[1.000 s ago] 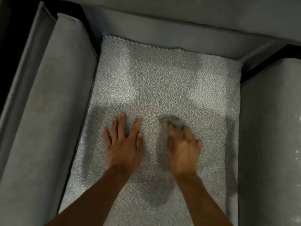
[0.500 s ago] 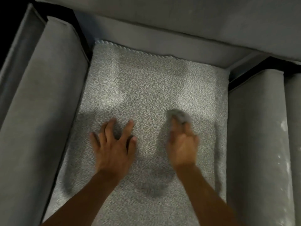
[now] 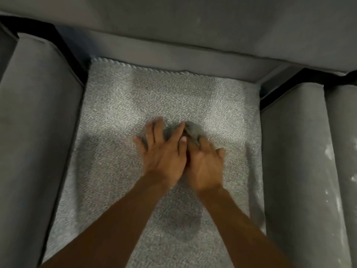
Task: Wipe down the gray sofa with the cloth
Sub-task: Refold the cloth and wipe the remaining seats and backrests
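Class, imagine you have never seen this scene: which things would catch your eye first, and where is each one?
First, the two bare hands at the centre: the left hand lies flat with fingers spread, pressed against the right hand, which grips a small gray cloth. Beneath them spreads the pale speckled seat cover. On the far right, white streaks mark the sofa armrest.

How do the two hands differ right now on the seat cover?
The left hand lies flat with fingers spread and holds nothing; the right hand is curled in a grip on the bunched gray cloth. The left hand looks fairly sharp, the right hand blurred. Both rest on the speckled seat cover, side by side and touching.
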`<state>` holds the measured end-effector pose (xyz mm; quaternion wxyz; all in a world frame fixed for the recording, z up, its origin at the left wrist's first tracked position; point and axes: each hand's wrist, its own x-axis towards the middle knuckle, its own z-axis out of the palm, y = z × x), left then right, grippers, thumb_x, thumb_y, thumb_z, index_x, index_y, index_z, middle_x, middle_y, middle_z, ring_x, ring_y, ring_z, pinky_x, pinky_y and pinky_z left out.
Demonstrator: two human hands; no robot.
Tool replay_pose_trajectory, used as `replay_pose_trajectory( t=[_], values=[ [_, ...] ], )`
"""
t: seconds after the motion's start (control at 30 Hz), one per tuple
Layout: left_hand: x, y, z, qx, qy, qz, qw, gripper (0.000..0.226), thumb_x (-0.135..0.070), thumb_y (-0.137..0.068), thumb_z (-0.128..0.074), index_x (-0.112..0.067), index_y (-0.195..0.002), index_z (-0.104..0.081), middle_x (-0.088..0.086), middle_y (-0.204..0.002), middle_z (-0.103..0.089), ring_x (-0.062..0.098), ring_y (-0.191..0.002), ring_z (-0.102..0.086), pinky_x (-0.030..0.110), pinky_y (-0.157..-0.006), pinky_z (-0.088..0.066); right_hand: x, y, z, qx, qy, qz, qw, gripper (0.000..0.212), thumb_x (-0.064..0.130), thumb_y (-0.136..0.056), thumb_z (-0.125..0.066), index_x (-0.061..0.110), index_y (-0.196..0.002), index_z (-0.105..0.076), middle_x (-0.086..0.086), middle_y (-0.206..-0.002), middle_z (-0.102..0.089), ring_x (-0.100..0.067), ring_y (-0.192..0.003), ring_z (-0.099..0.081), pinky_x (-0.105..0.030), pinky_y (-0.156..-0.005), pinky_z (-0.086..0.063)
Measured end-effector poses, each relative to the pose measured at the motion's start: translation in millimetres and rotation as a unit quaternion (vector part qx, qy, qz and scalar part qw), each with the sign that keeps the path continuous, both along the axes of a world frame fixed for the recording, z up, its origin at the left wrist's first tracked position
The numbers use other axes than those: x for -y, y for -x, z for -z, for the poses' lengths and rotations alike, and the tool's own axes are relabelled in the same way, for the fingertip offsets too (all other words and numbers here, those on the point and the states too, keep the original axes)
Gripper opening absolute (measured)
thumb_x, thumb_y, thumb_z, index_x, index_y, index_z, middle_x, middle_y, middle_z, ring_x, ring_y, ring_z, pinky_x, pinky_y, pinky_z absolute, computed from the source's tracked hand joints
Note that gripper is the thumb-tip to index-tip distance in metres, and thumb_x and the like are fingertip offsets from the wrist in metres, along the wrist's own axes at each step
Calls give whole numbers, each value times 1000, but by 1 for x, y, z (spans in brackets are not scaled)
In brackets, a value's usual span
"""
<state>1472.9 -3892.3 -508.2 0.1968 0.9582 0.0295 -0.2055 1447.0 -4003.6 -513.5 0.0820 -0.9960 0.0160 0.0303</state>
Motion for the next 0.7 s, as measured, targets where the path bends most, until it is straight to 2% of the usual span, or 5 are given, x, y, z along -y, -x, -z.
replay_pose_trajectory(
  t=[0.2,0.33,0.43,0.57,0.7],
  values=[
    [22,-19,10,-26,-31,33,999,56,-67,-102,-18,-57,-155,-4,8,-167,22,38,-153,26,81,-110,11,112,-70,12,-47,3,268,962,50,28,-97,-47,36,-146,-39,-12,-130,-51,-32,-114,-56,-52,-95,-41],
    [36,-17,17,-34,-87,34,995,67,-78,-95,-9,-58,-152,18,15,-164,34,44,-148,34,84,-106,10,66,-64,15,11,-64,121,991,51,17,-96,-42,30,-145,-40,-10,-131,-46,-21,-82,-57,-35,-68,-49],
    [35,-19,17,-44,-91,44,994,67,-80,-93,-4,-59,-149,27,16,-161,38,45,-147,37,85,-104,10,72,-65,10,-14,-4,35,999,64,12,-91,-56,33,-148,-34,-9,-137,-45,-28,-92,-65,-41,-79,-51],
    [33,-20,17,-46,-87,51,994,68,-82,-91,-2,-59,-145,32,16,-159,42,45,-146,37,87,-103,11,101,-84,7,-44,-27,161,986,71,-2,-90,-50,28,-152,-32,-16,-159,-28,-34,-110,-64,-38,-78,-53],
    [34,-23,16,-66,-97,54,992,69,-83,-90,-2,-60,-143,35,16,-159,43,46,-145,38,87,-103,10,65,-22,-10,-59,-67,133,987,67,8,-94,-54,32,-151,-30,-8,-163,-16,-28,-89,-70,-36,-62,-55]
  ],
)
